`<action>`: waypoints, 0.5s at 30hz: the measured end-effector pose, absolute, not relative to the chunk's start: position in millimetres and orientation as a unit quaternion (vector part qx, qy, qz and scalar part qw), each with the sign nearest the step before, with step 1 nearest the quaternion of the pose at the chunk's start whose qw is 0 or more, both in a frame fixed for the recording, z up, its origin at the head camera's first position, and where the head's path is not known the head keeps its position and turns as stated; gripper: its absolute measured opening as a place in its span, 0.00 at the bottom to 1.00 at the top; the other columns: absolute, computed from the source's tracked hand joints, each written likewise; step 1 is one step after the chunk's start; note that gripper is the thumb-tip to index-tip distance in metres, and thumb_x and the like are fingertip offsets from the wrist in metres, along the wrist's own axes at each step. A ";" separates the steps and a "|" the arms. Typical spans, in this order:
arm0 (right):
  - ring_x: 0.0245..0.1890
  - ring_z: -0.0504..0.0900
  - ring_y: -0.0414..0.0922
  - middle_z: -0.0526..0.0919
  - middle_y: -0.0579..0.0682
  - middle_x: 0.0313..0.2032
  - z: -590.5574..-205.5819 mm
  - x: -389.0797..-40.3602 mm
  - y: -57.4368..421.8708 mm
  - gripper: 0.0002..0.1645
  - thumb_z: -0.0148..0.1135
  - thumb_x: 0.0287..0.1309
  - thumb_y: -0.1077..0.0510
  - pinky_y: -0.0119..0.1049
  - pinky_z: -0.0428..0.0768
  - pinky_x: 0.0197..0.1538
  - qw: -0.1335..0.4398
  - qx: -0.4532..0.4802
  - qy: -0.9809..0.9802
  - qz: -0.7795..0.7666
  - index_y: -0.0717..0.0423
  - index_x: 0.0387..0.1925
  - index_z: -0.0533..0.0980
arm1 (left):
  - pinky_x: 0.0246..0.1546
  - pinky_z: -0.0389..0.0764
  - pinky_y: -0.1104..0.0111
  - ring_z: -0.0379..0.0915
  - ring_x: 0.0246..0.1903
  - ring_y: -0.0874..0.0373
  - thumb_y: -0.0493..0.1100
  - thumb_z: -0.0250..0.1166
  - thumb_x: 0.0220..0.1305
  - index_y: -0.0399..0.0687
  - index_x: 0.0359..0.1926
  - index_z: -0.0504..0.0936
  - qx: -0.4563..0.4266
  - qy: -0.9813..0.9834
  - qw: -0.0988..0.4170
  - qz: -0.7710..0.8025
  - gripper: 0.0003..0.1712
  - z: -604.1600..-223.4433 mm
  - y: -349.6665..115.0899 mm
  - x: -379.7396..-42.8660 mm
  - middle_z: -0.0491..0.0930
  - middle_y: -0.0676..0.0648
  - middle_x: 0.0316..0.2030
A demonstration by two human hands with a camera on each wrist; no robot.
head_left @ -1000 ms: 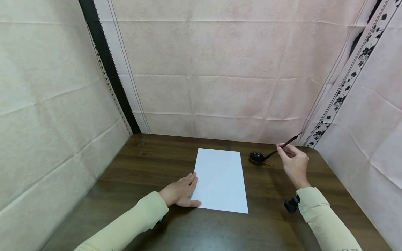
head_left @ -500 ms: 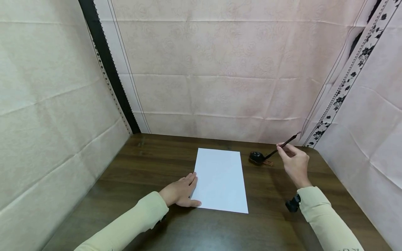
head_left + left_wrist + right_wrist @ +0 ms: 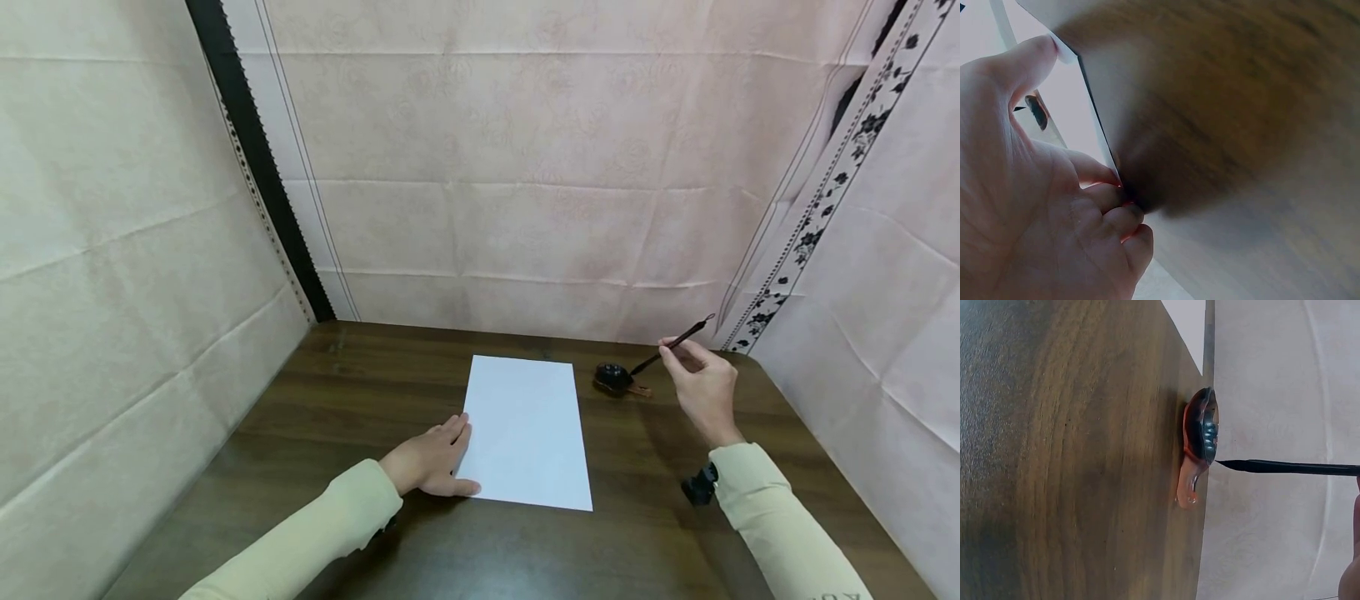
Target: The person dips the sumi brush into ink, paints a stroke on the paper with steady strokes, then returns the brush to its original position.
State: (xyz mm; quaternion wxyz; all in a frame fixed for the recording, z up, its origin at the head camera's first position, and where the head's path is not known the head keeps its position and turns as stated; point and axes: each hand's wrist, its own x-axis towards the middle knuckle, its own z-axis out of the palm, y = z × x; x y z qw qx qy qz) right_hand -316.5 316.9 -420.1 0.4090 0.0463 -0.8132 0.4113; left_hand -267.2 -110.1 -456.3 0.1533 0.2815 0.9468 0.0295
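A sheet of white paper [image 3: 528, 433] lies on the table, and my left hand [image 3: 431, 458] rests on its left edge with straight fingers and the thumb near the lower corner. To the right, my right hand [image 3: 707, 393] pinches an ink brush [image 3: 686, 336] by its handle between thumb and fingertips. The brush slants down to the left, a small loop at its upper end. Its dark pointed tip is close to the rim of a small dish of black ink [image 3: 613, 378]. In the right wrist view the brush [image 3: 1291, 467] points at the ink dish [image 3: 1199, 428], which has a reddish-brown handle.
The dark wooden table [image 3: 352, 383] ends against a pale cloth backdrop [image 3: 525, 225]. Cloth panels rise on the left and right too. A black strip [image 3: 258, 158] runs down the left corner, and a black floral border [image 3: 825, 200] runs down the right one.
My right hand has lifted the brush slightly up and to the left, its tip rising a little at the ink dish. My left hand and the paper stay in place.
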 end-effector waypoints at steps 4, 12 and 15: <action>0.32 0.83 0.20 0.92 0.56 0.39 -423.5 -316.5 317.2 0.07 0.72 0.67 0.59 0.15 0.73 0.34 0.400 0.047 -0.812 0.422 0.55 0.44 0.89 | 0.84 0.55 0.55 0.43 0.86 0.47 0.72 0.62 0.69 0.37 0.83 0.53 0.279 0.947 0.158 0.033 0.59 -456.8 -110.0 -266.7 0.46 0.40 0.86; 0.33 0.83 0.20 0.92 0.56 0.38 -430.0 -316.5 322.4 0.06 0.72 0.66 0.60 0.14 0.74 0.34 0.400 0.047 -0.812 0.422 0.56 0.43 0.89 | 0.83 0.56 0.54 0.44 0.85 0.47 0.72 0.62 0.68 0.38 0.83 0.54 0.280 0.947 0.154 0.027 0.59 -457.4 -109.5 -266.1 0.47 0.40 0.85; 0.32 0.82 0.20 0.92 0.55 0.37 -427.1 -317.4 324.0 0.06 0.73 0.66 0.60 0.14 0.74 0.34 0.407 0.050 -0.812 0.416 0.55 0.42 0.89 | 0.84 0.56 0.54 0.43 0.85 0.48 0.72 0.62 0.69 0.38 0.83 0.54 0.280 0.947 0.155 0.027 0.59 -456.1 -109.8 -266.7 0.47 0.40 0.86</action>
